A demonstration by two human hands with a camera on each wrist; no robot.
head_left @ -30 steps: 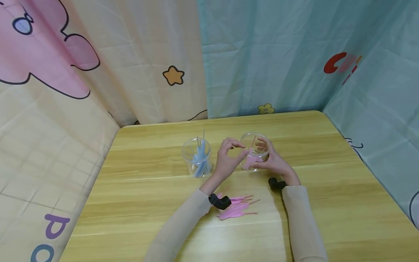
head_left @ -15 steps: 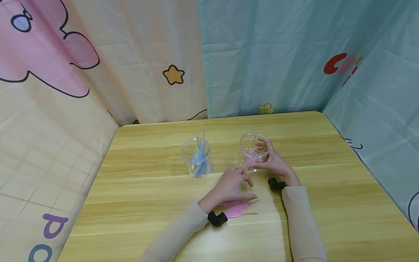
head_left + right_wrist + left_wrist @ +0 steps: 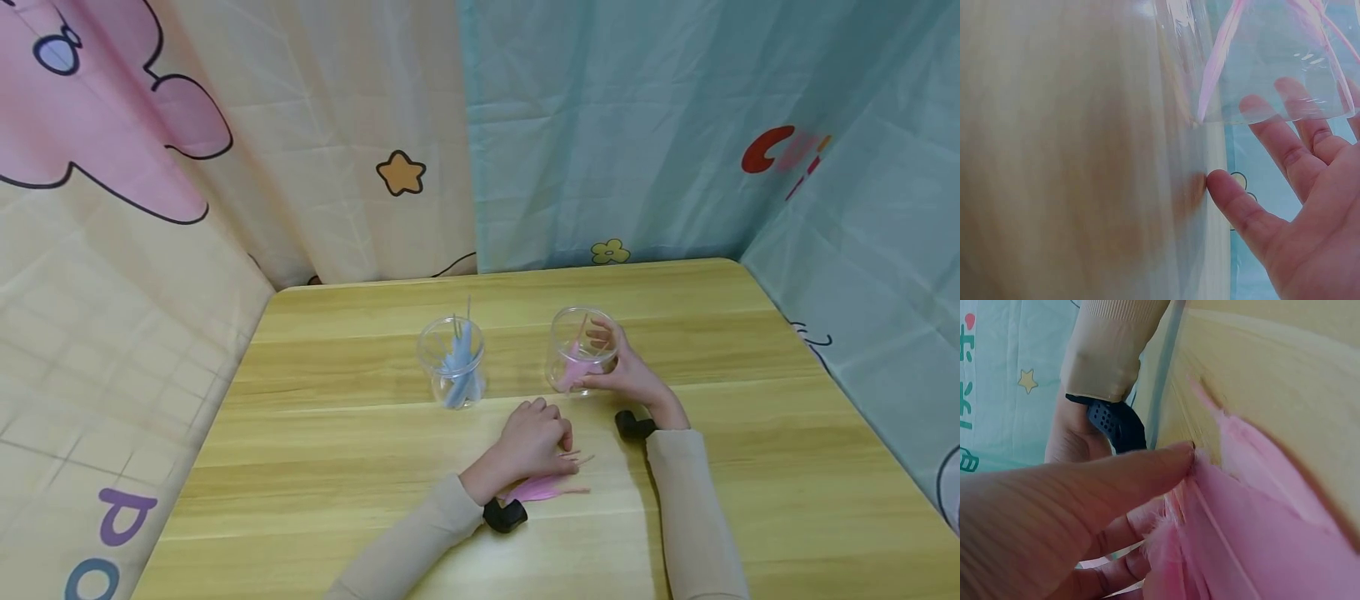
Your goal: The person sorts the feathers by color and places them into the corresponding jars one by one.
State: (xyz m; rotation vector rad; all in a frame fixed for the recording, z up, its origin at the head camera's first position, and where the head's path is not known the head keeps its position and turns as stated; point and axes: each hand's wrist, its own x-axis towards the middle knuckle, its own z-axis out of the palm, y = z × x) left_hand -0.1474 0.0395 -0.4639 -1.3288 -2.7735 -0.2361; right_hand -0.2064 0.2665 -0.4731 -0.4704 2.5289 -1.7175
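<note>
In the head view my left hand (image 3: pixel 531 440) is low over a small pile of pink feathers (image 3: pixel 542 489) on the table. The left wrist view shows its thumb pressed on the quill end of a feather (image 3: pixel 1216 519), with the other fingers curled behind it. My right hand (image 3: pixel 633 377) holds a clear cup (image 3: pixel 557 360), thumb at the near side and fingers round the far side. Pink feathers (image 3: pixel 574 372) stand inside that cup. Through the cup's wall in the right wrist view, some fingertips (image 3: pixel 1257 107) show.
Left of the held cup stands a second clear cup (image 3: pixel 429 360) with blue feathers (image 3: pixel 463 367) in it, their quills above the rim. Printed curtains (image 3: pixel 600 125) hang behind the wooden table (image 3: pixel 337 350). Each wrist wears a black camera (image 3: pixel 505 516).
My left hand has come away from the mouth of the right cup and down to the pink feathers on the table. The right hand keeps its hold on the cup.
</note>
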